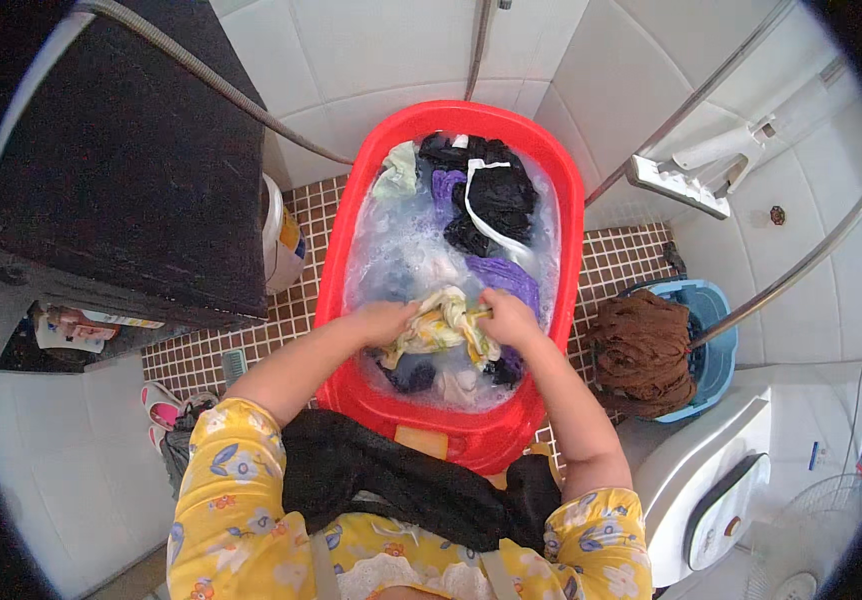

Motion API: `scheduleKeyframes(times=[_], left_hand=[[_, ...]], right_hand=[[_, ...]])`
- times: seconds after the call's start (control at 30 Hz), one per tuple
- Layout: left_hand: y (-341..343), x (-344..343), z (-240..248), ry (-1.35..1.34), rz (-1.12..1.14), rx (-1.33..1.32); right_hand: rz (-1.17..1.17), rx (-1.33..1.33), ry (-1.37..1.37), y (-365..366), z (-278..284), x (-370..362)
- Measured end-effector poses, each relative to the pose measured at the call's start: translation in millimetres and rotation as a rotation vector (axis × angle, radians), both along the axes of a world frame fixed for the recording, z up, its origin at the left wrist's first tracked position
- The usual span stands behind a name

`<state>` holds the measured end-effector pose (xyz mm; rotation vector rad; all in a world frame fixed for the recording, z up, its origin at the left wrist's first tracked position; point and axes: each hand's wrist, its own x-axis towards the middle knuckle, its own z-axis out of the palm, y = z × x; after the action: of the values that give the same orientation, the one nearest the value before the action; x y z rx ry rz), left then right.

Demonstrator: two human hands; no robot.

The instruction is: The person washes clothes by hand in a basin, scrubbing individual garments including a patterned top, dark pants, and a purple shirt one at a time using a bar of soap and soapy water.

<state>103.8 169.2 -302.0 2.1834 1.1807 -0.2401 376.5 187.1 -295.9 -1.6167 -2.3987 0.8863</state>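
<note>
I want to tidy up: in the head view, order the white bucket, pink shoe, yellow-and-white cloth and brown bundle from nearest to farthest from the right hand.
1. Yellow-and-white cloth: held in the right hand, over the red tub.
2. Brown bundle: right of the tub.
3. White bucket: left of the tub.
4. Pink shoe: farthest left.

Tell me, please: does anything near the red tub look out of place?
Only mildly: right of the red tub, a brown bundle bulges over the rim of the blue basin, untidy because not fully inside.
</note>
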Motion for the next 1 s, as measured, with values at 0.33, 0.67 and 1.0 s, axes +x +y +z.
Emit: scheduleKeyframes(times=[0.33,0.67,1.0], left_hand=[[-34,57,-19,0.248,0.107,0.147],[-10,5,-133,-0.050,0.319,0.139],[-3,-15,12,-0.017,-0.073,0.325]], right_hand=[[0.001,0.400,-0.202,-69,-43,-41],[0.017,-0.320,-0.380,0,-81,-49],[-0.250,-0.359,-0.055,23,65,42]])
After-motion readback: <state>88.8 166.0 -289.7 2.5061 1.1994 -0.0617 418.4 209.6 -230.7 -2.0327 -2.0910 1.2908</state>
